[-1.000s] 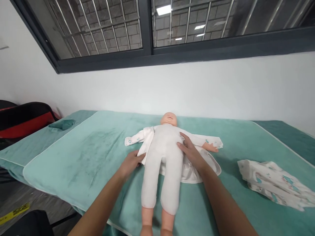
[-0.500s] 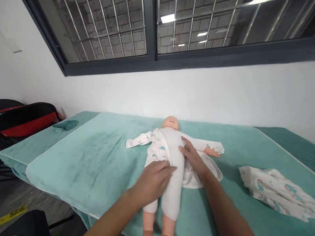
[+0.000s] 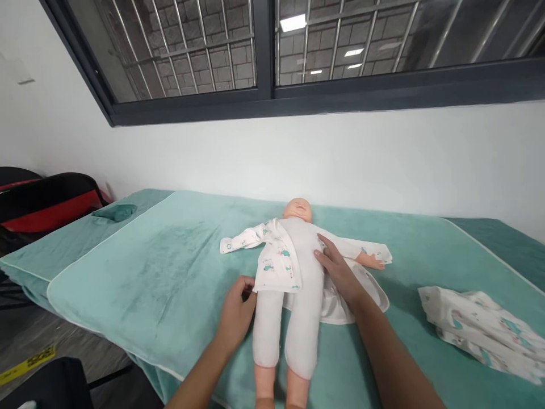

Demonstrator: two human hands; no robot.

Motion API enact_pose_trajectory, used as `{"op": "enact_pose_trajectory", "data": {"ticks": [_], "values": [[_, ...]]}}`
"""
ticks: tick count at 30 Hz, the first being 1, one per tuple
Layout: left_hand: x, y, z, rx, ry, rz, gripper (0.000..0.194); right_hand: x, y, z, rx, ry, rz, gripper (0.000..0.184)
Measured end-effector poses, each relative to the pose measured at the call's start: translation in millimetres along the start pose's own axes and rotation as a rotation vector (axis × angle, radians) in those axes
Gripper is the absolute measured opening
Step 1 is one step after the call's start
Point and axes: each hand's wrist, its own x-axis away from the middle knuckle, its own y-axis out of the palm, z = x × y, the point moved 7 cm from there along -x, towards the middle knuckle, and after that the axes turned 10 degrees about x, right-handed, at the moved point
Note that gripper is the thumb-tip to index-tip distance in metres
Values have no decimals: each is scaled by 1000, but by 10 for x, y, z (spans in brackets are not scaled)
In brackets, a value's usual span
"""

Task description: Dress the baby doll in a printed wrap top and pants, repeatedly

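A baby doll (image 3: 307,267) in a white bodysuit lies on its back, head toward the wall. Its arms are in the sleeves of a white printed baby shirt (image 3: 276,258). One front panel covers the doll's left-hand side in the view; the other panel lies spread out on the bed beside the body. My left hand (image 3: 238,304) is closed at the shirt's lower outer corner, fingertips pinching the hem. My right hand (image 3: 336,267) rests against the doll's side with fingers spread, touching the bodysuit near the chest.
A folded printed baby garment (image 3: 481,329) lies on the right of the green bed cover (image 3: 170,272). Behind the bed are a white wall (image 3: 340,153) and a barred window (image 3: 264,51). Black-and-red chairs (image 3: 51,201) stand at the left.
My left hand has moved from the doll's middle outward to the left and down. The shirt's front panel now lies flatter over the belly. My right hand stays at the doll's side.
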Motion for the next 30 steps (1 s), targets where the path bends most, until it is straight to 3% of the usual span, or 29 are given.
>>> {"op": "enact_pose_trajectory", "data": {"ticks": [2,7,12,16,21,24,30], "values": [[101,-37,-32,-45,5,18,12,0,14,12,0,27,-25,70],[237,-88,-51,-77,35,-88,12,-9,34,5,-21,50,-46,71],[-188,-139,244,-114,130,89,19,-8,27,4,-43,39,-30,71],[-785,189,502,-206,192,19,26,-23,13,39,-40,25,-14,69],[-1374,504,621,-303,64,67,19,-58,38,58,-105,5,-45,70],[-1499,673,752,-277,101,31,15,-62,35,49,-100,7,-59,71],[-1435,934,949,-204,181,-167,22,-64,93,61,-185,-2,-144,65]]}}
